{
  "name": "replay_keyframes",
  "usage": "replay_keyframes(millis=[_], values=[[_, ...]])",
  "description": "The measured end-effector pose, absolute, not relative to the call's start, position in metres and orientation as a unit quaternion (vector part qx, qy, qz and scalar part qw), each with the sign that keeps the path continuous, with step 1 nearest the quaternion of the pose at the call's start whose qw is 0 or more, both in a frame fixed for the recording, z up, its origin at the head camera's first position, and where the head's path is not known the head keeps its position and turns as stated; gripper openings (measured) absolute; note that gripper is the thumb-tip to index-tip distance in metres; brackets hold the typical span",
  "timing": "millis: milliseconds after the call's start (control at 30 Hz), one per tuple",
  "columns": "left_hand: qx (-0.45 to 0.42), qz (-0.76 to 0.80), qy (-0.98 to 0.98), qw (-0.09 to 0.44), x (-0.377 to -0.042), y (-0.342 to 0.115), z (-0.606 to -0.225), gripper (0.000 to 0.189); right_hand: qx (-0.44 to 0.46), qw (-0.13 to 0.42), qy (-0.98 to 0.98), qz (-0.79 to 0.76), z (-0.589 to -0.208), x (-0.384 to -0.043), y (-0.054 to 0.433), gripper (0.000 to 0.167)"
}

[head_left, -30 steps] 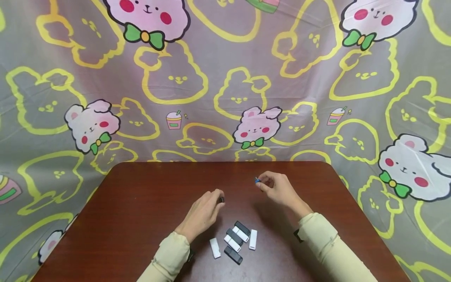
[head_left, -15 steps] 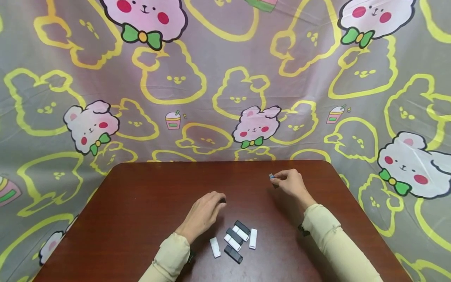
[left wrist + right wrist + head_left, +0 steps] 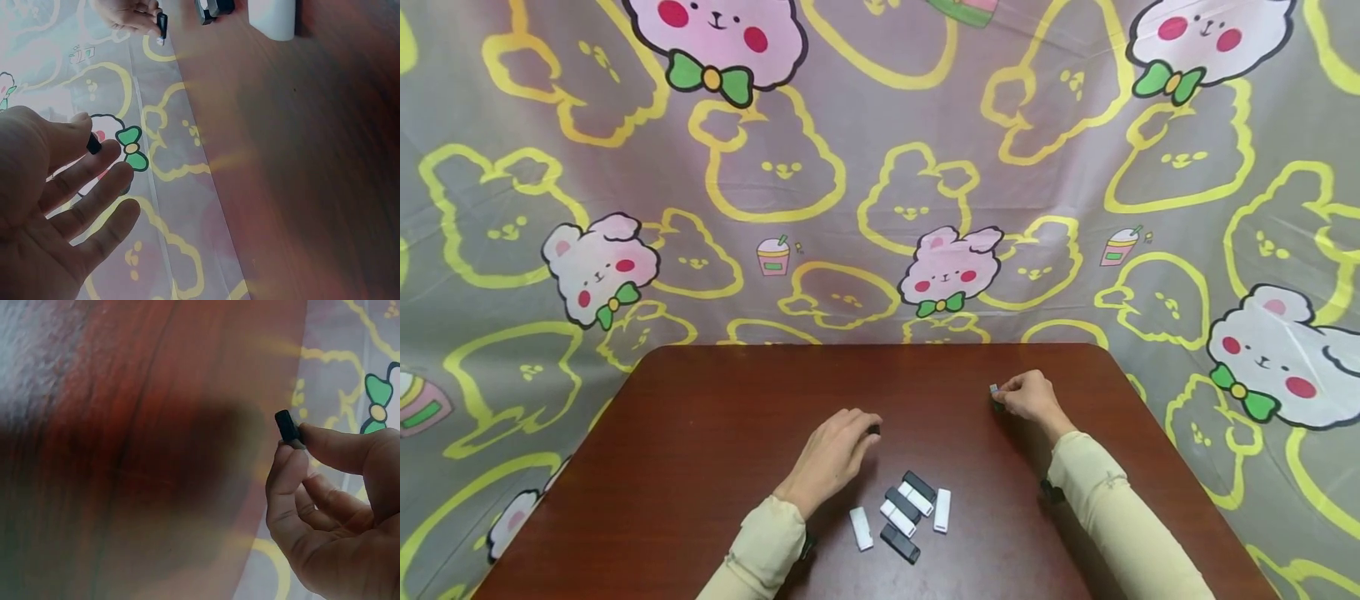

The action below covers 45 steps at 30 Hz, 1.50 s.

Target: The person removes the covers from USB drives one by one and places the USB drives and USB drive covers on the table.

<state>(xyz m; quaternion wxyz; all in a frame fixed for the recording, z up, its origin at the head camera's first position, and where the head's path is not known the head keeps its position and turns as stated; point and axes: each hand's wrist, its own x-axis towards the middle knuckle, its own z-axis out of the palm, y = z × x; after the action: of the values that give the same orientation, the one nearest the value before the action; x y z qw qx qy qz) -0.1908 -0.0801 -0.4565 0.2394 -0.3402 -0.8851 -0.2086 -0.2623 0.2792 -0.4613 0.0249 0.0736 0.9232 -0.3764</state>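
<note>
My left hand (image 3: 831, 454) is over the middle of the table, pinching a small black cap (image 3: 94, 144) between thumb and index finger; its other fingers are spread in the left wrist view. Farther right, my right hand (image 3: 1033, 397) pinches a black USB flash drive (image 3: 287, 426) by thumb and fingertip. The drive's bare metal plug shows in the head view, pointing toward the back of the table. Nearer the front lie several flash drives: a stack of black and white ones (image 3: 898, 518), a black one (image 3: 900, 543), a white one (image 3: 861, 529) on the left and a white one (image 3: 942, 511) on the right.
The brown wooden table (image 3: 715, 467) has rounded back corners. A grey cloth (image 3: 820, 250) printed with cartoon animals hangs behind it and on both sides. Both forearms, in pale sleeves, reach in from the front, on either side of the drives.
My right hand has moved to the right with the flash drive, away from the left hand, and come a little lower. The left hand stays almost where it was, still pinching the cap.
</note>
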Motion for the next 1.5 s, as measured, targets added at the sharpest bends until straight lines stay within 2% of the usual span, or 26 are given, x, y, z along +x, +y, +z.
replay_keyframes(millis=[300,800,1133,1500], values=[[-0.33,-0.212,-0.894,0.217,-0.191,-0.081,-0.457,0.022,0.093,0.049,0.923,-0.371,-0.47,-0.263,0.283,0.019],[-0.317,-0.213,-0.904,0.19,-0.197,-0.085,-0.456,0.016,0.109,0.039,0.919,-0.376,-0.475,-0.262,0.284,0.024],[-0.317,-0.208,-0.906,0.189,-0.212,-0.091,-0.458,0.016,0.101,0.005,0.934,-0.343,-0.458,-0.259,0.286,0.031],[-0.289,-0.166,-0.933,0.136,-0.246,-0.099,-0.452,0.012,0.039,-0.035,0.947,-0.318,-0.431,-0.237,0.26,0.027]])
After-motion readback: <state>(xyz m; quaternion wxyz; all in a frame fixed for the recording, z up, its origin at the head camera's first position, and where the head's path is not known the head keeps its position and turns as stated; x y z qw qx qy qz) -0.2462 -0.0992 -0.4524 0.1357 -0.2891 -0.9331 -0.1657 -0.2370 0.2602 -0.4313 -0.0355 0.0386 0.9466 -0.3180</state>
